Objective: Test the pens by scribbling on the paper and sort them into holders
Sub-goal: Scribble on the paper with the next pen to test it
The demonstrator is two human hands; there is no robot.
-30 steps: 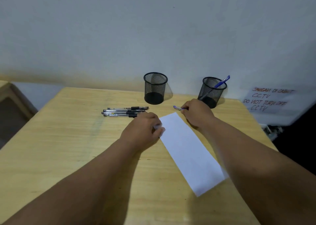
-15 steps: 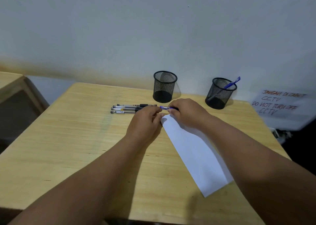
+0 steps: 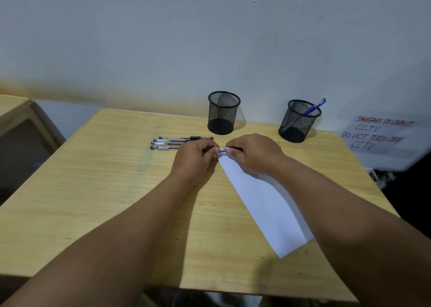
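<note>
Here your left hand (image 3: 194,154) and right hand (image 3: 253,151) pinch opposite ends of one pen (image 3: 223,148) above the paper's (image 3: 261,199) far corner, probably uncapping before scribbling; holders (image 3: 223,113) wait behind.

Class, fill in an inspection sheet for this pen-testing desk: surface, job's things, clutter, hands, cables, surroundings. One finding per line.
Surface: wooden table, pale grain.
Job's things: white paper lying diagonally; loose pens in a row left of the hands; left holder looks empty; right holder has one blue pen; another pen held between both hands over the paper's far corner.
Clutter: nothing seen.
Hands: left hand and right hand each pinch that pen with their fingers.
Cables: unclear dark items off the table's right edge.
Surroundings: white wall; handwritten CCTV notice at right; second table at left.
</note>
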